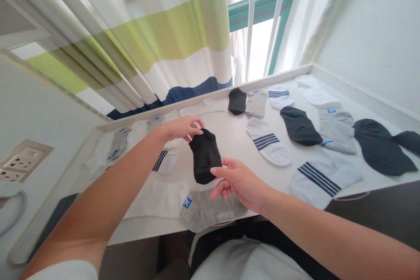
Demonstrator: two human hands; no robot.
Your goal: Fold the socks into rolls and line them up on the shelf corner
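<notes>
My left hand (182,128) pinches the top edge of a small black sock (205,157) and holds it up over the white table (229,135). My right hand (236,181) grips the same sock at its lower right edge, thumb on top and fingers curled beneath. Just under the sock lie a grey sock (210,212) with a blue tag and a white sock (157,199) at the table's front edge. A white sock with dark stripes (164,162) lies below my left wrist.
Several more socks, white, grey, striped and black, are spread across the table to the right (300,126) and at the far left (118,142). A striped curtain (170,35) and a window (259,22) stand behind the table. A wall socket (19,159) sits at the left.
</notes>
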